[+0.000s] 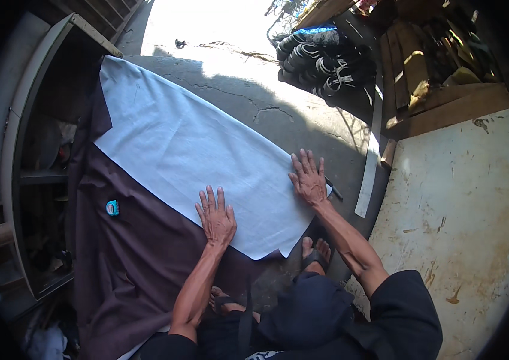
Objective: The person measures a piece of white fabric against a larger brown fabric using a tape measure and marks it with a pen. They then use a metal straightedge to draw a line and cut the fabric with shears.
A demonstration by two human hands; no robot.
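Note:
A large sheet of material, pale bluish-white on its upturned face (pixel 188 144) and dark maroon on the other side (pixel 128 240), is spread over the ground with part of it folded over. My left hand (pixel 217 223) lies flat on the pale part near its lower edge, fingers apart. Farther right, my right hand (pixel 309 183) presses on the pale part's right corner with its fingers spread. Just beyond that hand, a thin dark stick-like tool (pixel 334 189) pokes out, partly hidden. A small turquoise tape measure (pixel 112 208) rests on the maroon part.
An open cabinet (pixel 41 174) stands along the left. Bundled black coils (pixel 320 63) sit on the cracked concrete floor (pixel 236 90) at the far right. A pale stained board (pixel 452 222), a long flat strip (pixel 369 174) and a wooden crate (pixel 446 102) line the right side. My sandalled feet are close below.

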